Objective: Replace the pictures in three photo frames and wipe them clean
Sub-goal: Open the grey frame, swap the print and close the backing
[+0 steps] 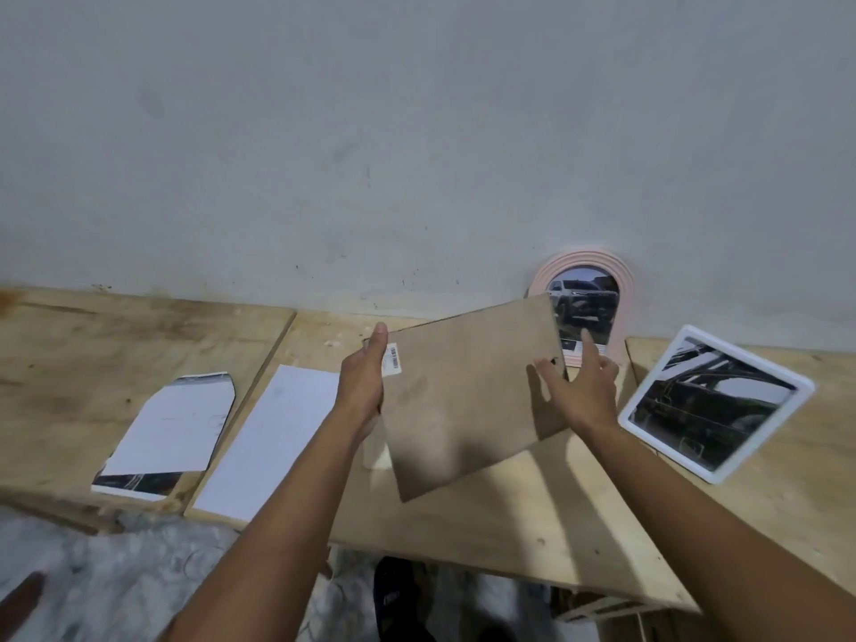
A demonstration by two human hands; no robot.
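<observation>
I hold a brown rectangular frame (468, 400) back side up above the wooden table (532, 516), tilted, with a barcode sticker near its left edge. My left hand (363, 386) grips its left edge, thumb on top. My right hand (579, 391) touches its right edge with spread, fairly straight fingers. A pink arched frame (623, 289) with a car picture leans against the wall behind. A white square frame (715, 403) with a dark car picture lies at the right. Two paper pictures lie at the left: one with a cut arched top (169, 433), one plain white sheet (273, 442).
A grey wall (417, 155) rises right behind the table. A small pale object (375, 451) sits under the held frame, mostly hidden. The table's front edge runs across the lower view, with a grey floor (116, 572) and a dark item (398, 595) below.
</observation>
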